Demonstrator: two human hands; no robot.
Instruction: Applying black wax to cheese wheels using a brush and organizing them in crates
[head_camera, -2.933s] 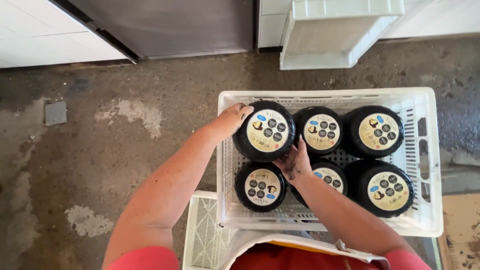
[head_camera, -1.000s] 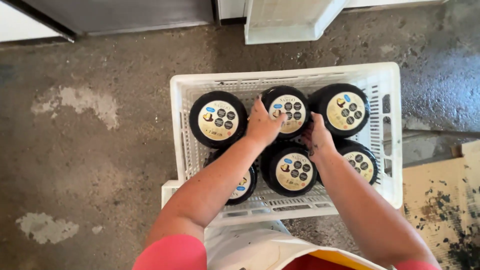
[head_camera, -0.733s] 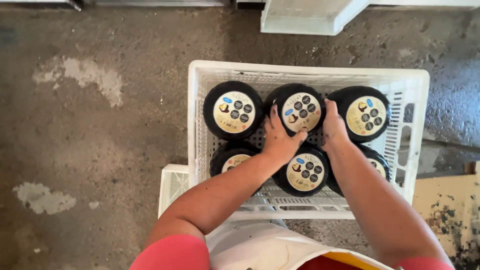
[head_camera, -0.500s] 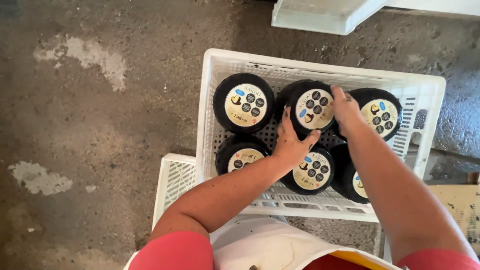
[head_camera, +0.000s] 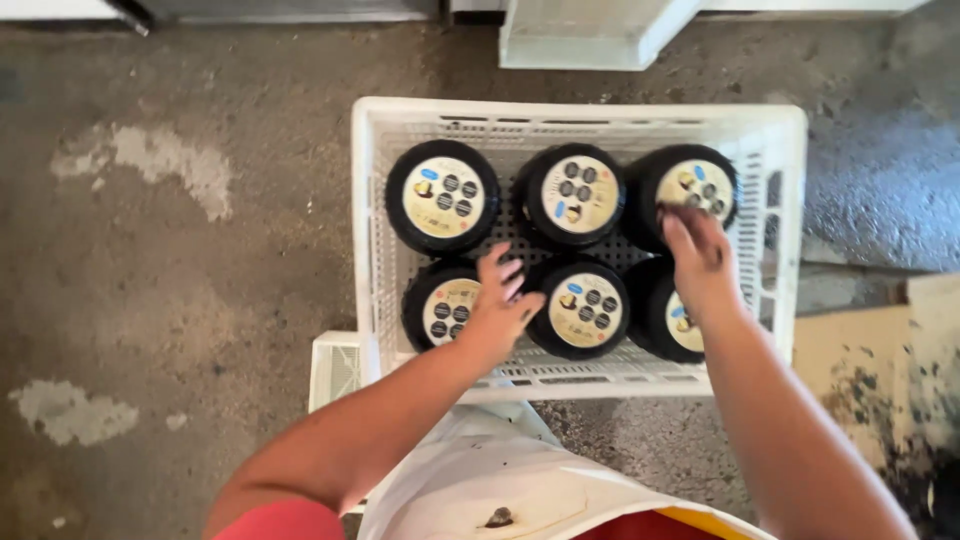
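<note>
One white slatted plastic crate (head_camera: 780, 200) was recorded on a stained concrete floor (head_camera: 180, 280), holding six black round wheels with pale circular labels, arranged in two rows of three. The left hand (head_camera: 495, 310) was found spread, fingers loose and grasping nothing, resting between the front-left wheel (head_camera: 440, 305) and the front-middle wheel (head_camera: 585, 308), partly covering the former. The right hand (head_camera: 700, 262) was noted flat and unclenched, its fingertips laid on the lower edge of the back-right wheel (head_camera: 690, 190), with the front-right wheel (head_camera: 665, 320) largely hidden beneath it. A second white crate (head_camera: 335, 365) was seen beneath the near corner. A white apron (head_camera: 500, 480) was listed at bottom.
</note>
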